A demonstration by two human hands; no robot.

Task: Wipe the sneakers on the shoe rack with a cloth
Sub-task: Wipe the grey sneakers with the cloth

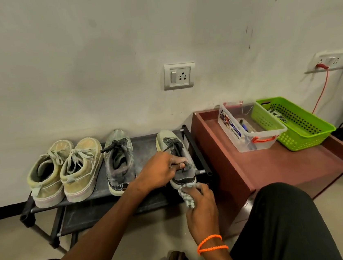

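Note:
A low black shoe rack (145, 147) stands against the wall with several sneakers on its top shelf. Two tan sneakers (64, 172) sit at the left, and a grey sneaker (119, 159) stands in the middle. At the right end is a second grey sneaker (173, 142). My left hand (162, 169) grips this sneaker at its collar, fingers curled into the opening. My right hand (201, 207) holds a checked cloth (187, 195) bunched against the sneaker's heel.
A reddish-brown low table (277, 167) stands right of the rack, carrying a clear plastic box (249, 129) and a green basket (294, 124). Wall sockets with a red cable (322, 89) and a black cable are at the right. My knees and one foot are in front.

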